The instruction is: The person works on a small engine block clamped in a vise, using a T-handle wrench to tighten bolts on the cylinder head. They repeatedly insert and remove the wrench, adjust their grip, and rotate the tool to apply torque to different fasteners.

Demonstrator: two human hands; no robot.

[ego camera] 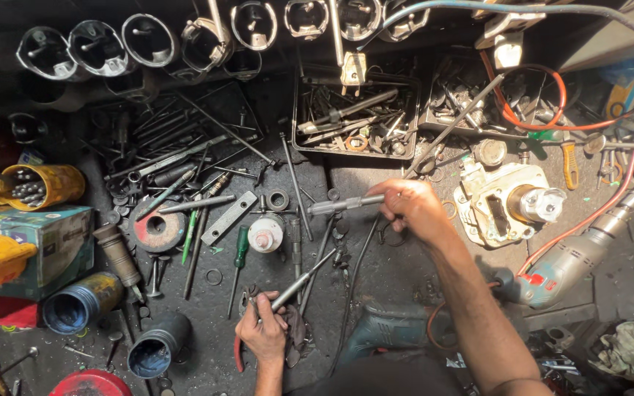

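My left hand (262,330) grips a long metal rod-like tool (304,278) that points up and right over the dark, greasy bench. My right hand (411,209) reaches forward and holds the end of a grey cylindrical metal tool (343,204) lying almost level, its tip pointing left. Between the hands lie loose rods, washers and a round white metal part (266,235). A green-handled screwdriver (240,253) lies just left of that part.
A black tray of metal parts (354,121) sits beyond my right hand. A white pump-like housing (504,202) and a power drill (574,260) with an orange cable lie to the right. Cans, a box (45,242) and a row of pistons (148,40) fill the left and back.
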